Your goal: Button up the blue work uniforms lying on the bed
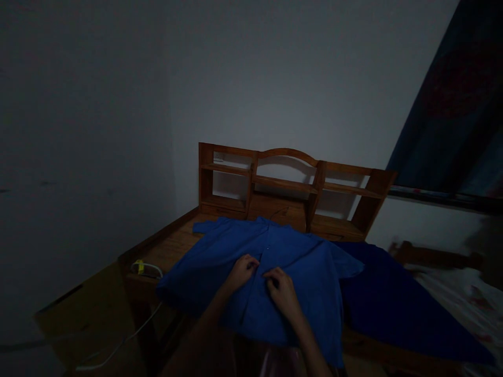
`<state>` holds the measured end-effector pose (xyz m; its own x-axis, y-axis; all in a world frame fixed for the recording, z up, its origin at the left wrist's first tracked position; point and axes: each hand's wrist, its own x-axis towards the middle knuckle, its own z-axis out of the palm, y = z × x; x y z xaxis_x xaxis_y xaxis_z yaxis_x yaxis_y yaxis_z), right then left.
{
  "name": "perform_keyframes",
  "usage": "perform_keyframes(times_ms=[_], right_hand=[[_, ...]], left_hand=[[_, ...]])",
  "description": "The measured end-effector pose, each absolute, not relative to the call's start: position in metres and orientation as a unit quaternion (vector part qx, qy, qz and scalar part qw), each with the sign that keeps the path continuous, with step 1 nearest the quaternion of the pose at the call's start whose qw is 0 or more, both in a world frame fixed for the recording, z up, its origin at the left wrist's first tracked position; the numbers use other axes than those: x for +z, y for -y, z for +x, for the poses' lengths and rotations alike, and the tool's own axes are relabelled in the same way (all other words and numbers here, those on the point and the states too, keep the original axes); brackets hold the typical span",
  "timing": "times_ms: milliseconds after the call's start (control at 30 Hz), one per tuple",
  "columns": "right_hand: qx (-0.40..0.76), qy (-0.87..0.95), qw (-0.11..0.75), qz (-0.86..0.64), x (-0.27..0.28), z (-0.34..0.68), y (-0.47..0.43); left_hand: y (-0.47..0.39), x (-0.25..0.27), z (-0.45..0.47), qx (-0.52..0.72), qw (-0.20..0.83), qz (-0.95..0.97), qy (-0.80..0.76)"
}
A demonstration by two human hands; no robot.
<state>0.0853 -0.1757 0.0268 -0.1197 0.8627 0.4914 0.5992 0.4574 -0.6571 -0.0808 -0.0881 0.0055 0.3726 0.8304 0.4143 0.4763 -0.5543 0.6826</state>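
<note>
A blue short-sleeved shirt (310,262) is spread on the wooden tabletop (175,248), with its front side up and its collar at the far end. Its lower part comes over the near edge of the tabletop.

Both bare hands are on the middle of the shirt, at its front placket (264,253). The left hand (240,273) is on the left side of this placket, with the fingers bent and narrow. The right hand (283,294) is on the right side, near to the other one, and its fingers are also curled, close to the cloth. The light is weak, so I cannot tell whether the fingers of either hand hold some fabric.

Behind the shirt there stands a wooden shelf unit (285,183) with an arched top in the middle. To the left of the shirt, a white cable (154,268) with a yellow piece (140,266) lies at the tabletop's corner. To the right of the shirt, a dark blue cloth (393,306) is spread, and far above it hangs a dark curtain (448,120).
</note>
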Motion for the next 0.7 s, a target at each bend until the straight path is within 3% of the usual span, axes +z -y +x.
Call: perform_keyframes(times_ms=[267, 700], right_hand=[[0.140, 0.738, 0.420, -0.509, 0.009, 0.083, 0.168], [0.258, 0.723, 0.428, -0.478, 0.017, 0.095, 0.119]], left_hand=[[0.089, 0.002, -0.085, 0.369, 0.234, 0.811, -0.388], [0.081, -0.015, -0.087, 0.400, 0.219, 0.797, -0.395]])
